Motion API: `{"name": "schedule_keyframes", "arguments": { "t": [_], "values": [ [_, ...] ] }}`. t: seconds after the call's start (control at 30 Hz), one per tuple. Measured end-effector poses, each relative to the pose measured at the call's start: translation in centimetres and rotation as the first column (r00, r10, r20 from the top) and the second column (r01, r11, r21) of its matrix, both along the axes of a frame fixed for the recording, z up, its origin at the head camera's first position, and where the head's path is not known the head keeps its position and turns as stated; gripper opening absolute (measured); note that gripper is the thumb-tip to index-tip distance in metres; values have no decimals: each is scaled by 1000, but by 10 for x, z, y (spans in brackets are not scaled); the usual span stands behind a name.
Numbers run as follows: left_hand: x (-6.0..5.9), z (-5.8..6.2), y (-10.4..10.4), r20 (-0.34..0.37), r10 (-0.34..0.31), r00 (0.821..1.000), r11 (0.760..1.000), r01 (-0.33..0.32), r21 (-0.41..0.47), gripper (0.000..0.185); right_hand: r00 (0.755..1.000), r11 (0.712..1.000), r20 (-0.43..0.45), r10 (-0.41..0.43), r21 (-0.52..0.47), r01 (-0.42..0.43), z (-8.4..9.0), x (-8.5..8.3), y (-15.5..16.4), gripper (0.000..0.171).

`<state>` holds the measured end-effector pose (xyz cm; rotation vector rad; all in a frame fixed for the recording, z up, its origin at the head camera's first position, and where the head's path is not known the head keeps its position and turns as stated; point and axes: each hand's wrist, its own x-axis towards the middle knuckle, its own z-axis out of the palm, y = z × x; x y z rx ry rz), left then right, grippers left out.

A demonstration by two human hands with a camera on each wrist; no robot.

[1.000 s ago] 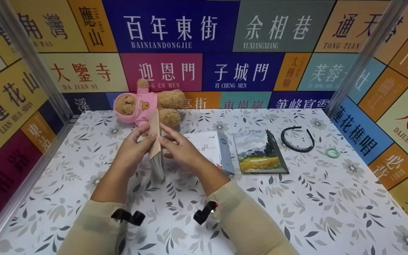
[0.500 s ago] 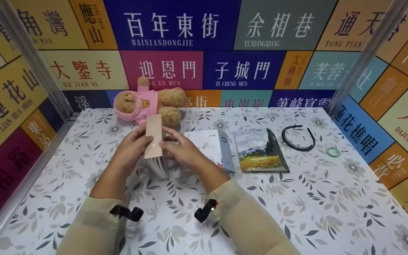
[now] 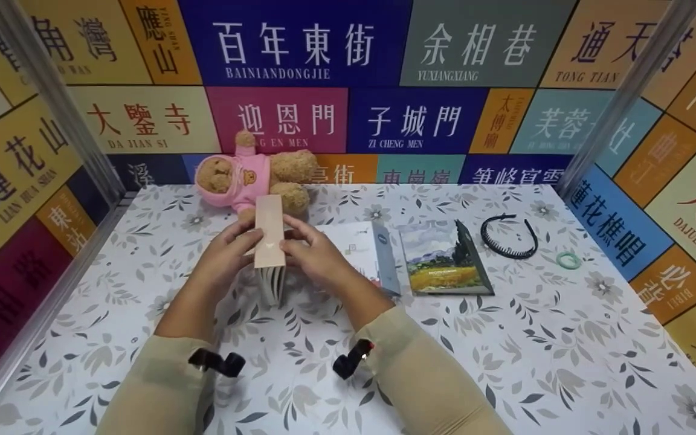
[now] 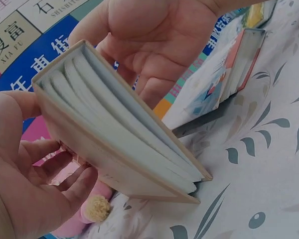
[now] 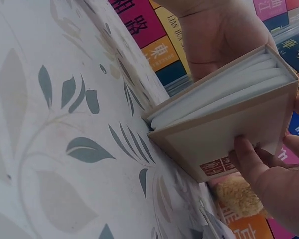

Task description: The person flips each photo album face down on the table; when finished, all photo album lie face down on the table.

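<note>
Beige hardcover book (image 3: 269, 240), spine up above the floral tabletop (image 3: 505, 338), has turned flatter toward the camera since earlier; left hand (image 3: 225, 254) and right hand (image 3: 315, 257) pinch its covers.

Matt tan card-covered book (image 3: 269, 232), white paper pages; plush fuzzy teddy bear (image 3: 251, 175).

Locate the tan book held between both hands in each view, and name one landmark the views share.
Head: tan book at centre left, spine up, in front of the teddy bear.
Left wrist: tan book fills the centre, page edges showing.
Right wrist: tan book at right, lower corner near the tablecloth.
Shared landmark: the leaf-print tablecloth.
</note>
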<state>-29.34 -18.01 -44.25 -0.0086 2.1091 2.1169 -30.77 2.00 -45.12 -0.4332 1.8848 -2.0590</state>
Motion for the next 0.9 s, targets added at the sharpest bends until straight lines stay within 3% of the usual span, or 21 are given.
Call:
{"name": "schedule_keyframes", "arguments": {
  "t": [0.1, 0.23, 0.37, 0.53, 0.7, 0.9],
  "values": [
    [-3, -4, -5, 114, -3, 994, 1000, 5, -15, 67, 999, 999, -2, -40, 22, 40, 0, -2, 2, 60],
    [-7, -14, -12, 260, 4, 966, 999, 6, -40, 71, 994, 993, -38, -104, 52, 106, -1, -5, 6, 58],
    [-9, -22, -16, 253, -3, 967, 1000, 4, -4, 72, 990, 991, -67, -122, 51, 125, -3, -9, 8, 58],
    [-10, -24, -19, 227, 10, 974, 999, -1, -40, 72, 992, 992, -39, -122, 19, 123, -7, -14, 11, 59],
    [-13, -25, -26, 237, 58, 970, 998, -52, -32, 69, 990, 990, -43, -133, 48, 135, -14, -18, 12, 63],
    [-14, -21, -32, 297, 157, 942, 987, -140, -78, 70, 990, 980, -37, -137, 140, 141, -23, -21, 15, 66]
  ]
}}
